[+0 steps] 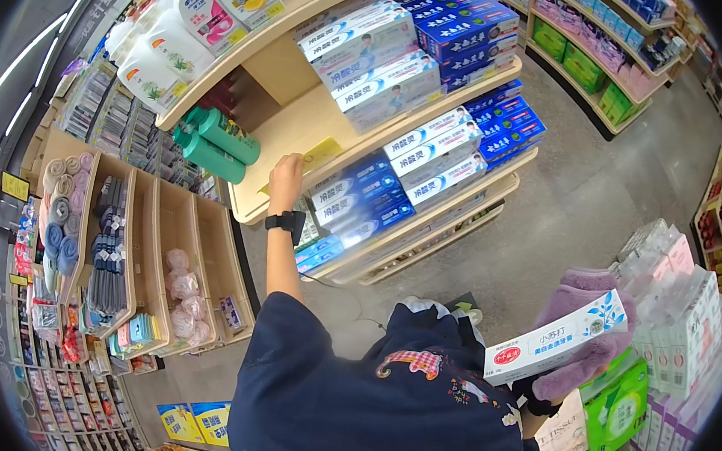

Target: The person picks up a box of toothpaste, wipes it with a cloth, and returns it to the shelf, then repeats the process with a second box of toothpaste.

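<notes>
My left hand [286,176], bare and with a black band on its wrist, reaches to the front of a wooden shelf. Its fingers are curled at a yellow label [323,153], which shows on both sides of the hand. Blue and white toothpaste boxes [362,195] are stacked just right of it. Low on the right, my right hand [587,310] is covered by something fuzzy and purple, like a glove. A long white toothpaste box [553,338] with a red oval and blue leaves lies tilted against it, in its hold. The fingers under the purple cloth are partly hidden.
Green bottles [213,146] stand left of my left hand, with white shampoo bottles [217,7] on the shelf above. More toothpaste boxes [464,28] fill the upper right shelf. Green tissue packs [617,415] and white cartons [678,331] crowd my right side. Towels [110,246] hang at left.
</notes>
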### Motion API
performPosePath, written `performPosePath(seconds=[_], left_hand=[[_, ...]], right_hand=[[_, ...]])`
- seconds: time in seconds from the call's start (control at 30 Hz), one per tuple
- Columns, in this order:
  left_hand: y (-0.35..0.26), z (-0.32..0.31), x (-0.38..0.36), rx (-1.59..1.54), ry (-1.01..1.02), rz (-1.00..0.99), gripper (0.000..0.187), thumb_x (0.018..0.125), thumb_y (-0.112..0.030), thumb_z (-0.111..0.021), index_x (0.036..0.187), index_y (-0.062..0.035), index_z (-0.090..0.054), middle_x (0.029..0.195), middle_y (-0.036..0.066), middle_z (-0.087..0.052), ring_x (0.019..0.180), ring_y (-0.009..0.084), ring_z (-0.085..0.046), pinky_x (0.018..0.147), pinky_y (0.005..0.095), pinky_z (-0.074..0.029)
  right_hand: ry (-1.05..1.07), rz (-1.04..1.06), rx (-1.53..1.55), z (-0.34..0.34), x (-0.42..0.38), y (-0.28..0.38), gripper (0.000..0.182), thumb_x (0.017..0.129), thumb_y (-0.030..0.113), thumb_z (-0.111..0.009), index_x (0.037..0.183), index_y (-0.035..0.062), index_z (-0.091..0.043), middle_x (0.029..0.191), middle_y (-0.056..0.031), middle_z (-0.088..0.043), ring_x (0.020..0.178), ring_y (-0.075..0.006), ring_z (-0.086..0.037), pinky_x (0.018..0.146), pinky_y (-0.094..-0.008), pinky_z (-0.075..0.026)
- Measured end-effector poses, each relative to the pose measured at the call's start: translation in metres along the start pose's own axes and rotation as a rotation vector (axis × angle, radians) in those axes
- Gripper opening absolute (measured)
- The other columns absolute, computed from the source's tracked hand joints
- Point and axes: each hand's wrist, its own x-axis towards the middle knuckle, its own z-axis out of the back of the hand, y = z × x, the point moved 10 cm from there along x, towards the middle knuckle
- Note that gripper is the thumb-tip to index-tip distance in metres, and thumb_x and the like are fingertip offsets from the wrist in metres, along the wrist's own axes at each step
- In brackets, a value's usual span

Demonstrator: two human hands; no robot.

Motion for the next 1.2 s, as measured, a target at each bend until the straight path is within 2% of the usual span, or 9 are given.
performPosePath(seconds=[0.1, 0.2, 0.5, 0.57, 0.73, 0.8, 1.0, 1.1, 1.2], left_hand=[[0.01, -0.021, 0.0, -0.013, -0.028, 0.043, 0.014, 0.084, -0.008, -0.053, 0.089, -0.0003, -0.064, 0.088, 0.02, -0.063, 0.083, 0.0385, -0.059, 0.074, 0.0453, -0.047], [0.015, -0.025, 0.0, 0.005, -0.05, 0.077, 0.014, 0.084, -0.008, -0.053, 0.087, 0.0007, -0.064, 0.087, 0.021, -0.062, 0.082, 0.0392, -0.059, 0.074, 0.0453, -0.047], [-0.015, -0.028, -0.001, 0.363, -0.065, 0.055, 0.018, 0.078, -0.009, -0.058, 0.093, -0.0014, -0.065, 0.096, 0.017, -0.061, 0.09, 0.0362, -0.058, 0.081, 0.0439, -0.045], [-0.066, -0.014, 0.005, 0.486, -0.161, 0.086, 0.034, 0.076, -0.011, -0.061, 0.11, -0.0024, -0.059, 0.112, 0.018, -0.056, 0.101, 0.0364, -0.053, 0.09, 0.0447, -0.04], [-0.163, -0.041, 0.044, 0.049, -0.133, 0.05, 0.038, 0.083, -0.015, -0.062, 0.118, -0.0008, -0.056, 0.108, 0.016, -0.059, 0.101, 0.0294, -0.055, 0.09, 0.0394, -0.042], [-0.238, -0.088, 0.057, -0.757, 0.367, 0.202, 0.03, 0.089, -0.018, -0.06, 0.113, 0.0009, -0.059, 0.102, 0.01, -0.064, 0.095, 0.0197, -0.059, 0.083, 0.0302, -0.045], [-0.556, -0.004, 0.026, -1.014, 0.956, -0.925, 0.031, 0.089, -0.017, -0.059, 0.117, -0.0035, -0.059, 0.117, 0.012, -0.059, 0.109, 0.028, -0.054, 0.096, 0.0408, -0.04], [-0.616, 0.061, -0.025, -1.205, 1.347, -1.738, 0.039, 0.094, -0.028, -0.053, 0.124, -0.0018, -0.054, 0.122, 0.018, -0.054, 0.114, 0.0335, -0.051, 0.093, 0.0461, -0.039], [-0.622, 0.119, -0.03, -1.466, 1.224, -2.179, 0.042, 0.099, -0.033, -0.04, 0.124, -0.0011, -0.052, 0.128, 0.018, -0.05, 0.114, 0.0336, -0.051, 0.095, 0.0464, -0.04]], right_hand=[[0.186, 0.124, 0.004, -0.007, 0.004, 0.021, 0.052, 0.089, 0.055, -0.049, 0.107, 0.0064, -0.051, 0.098, -0.0097, -0.055, 0.081, -0.0165, -0.053, 0.072, -0.0324, -0.046], [-0.38, -0.291, 0.101, 0.05, -0.017, -0.006, 0.055, 0.09, 0.056, -0.045, 0.114, 0.0077, -0.047, 0.109, -0.0098, -0.052, 0.094, -0.016, -0.051, 0.082, -0.033, -0.043], [0.053, 0.32, 0.03, 0.026, 0.032, 0.093, 0.061, 0.093, 0.058, -0.039, 0.127, 0.0081, -0.043, 0.124, -0.0104, -0.05, 0.106, -0.0187, -0.05, 0.093, -0.035, -0.04], [-0.271, -0.218, 0.059, 0.132, 0.0, 0.001, 0.064, 0.095, 0.057, -0.033, 0.135, 0.0074, -0.037, 0.132, -0.0096, -0.046, 0.113, -0.0204, -0.048, 0.099, -0.0362, -0.037], [-0.537, -0.155, 0.092, 0.155, 0.02, 0.022, 0.055, 0.097, 0.048, -0.037, 0.123, 0.0012, -0.047, 0.115, -0.0139, -0.056, 0.099, -0.0225, -0.058, 0.09, -0.0353, -0.047], [-0.527, -0.133, 0.101, 0.149, 0.034, 0.032, 0.053, 0.097, 0.047, -0.037, 0.121, 0.001, -0.047, 0.115, -0.0134, -0.056, 0.098, -0.0224, -0.058, 0.09, -0.0349, -0.046], [-0.376, 0.167, -0.02, 0.124, 0.12, 0.088, 0.043, 0.097, 0.042, -0.038, 0.111, 0.0029, -0.049, 0.112, -0.0108, -0.056, 0.101, -0.0189, -0.053, 0.092, -0.0343, -0.041], [-0.501, 0.159, -0.208, 0.175, 0.129, 0.067, 0.04, 0.097, 0.042, -0.04, 0.104, 0.0034, -0.05, 0.109, -0.0099, -0.056, 0.098, -0.0181, -0.053, 0.09, -0.0342, -0.041], [-0.576, 0.112, -0.13, 0.208, 0.151, 0.041, 0.041, 0.096, 0.044, -0.042, 0.106, 0.0046, -0.05, 0.104, -0.0073, -0.056, 0.095, -0.0172, -0.053, 0.089, -0.0329, -0.041]])
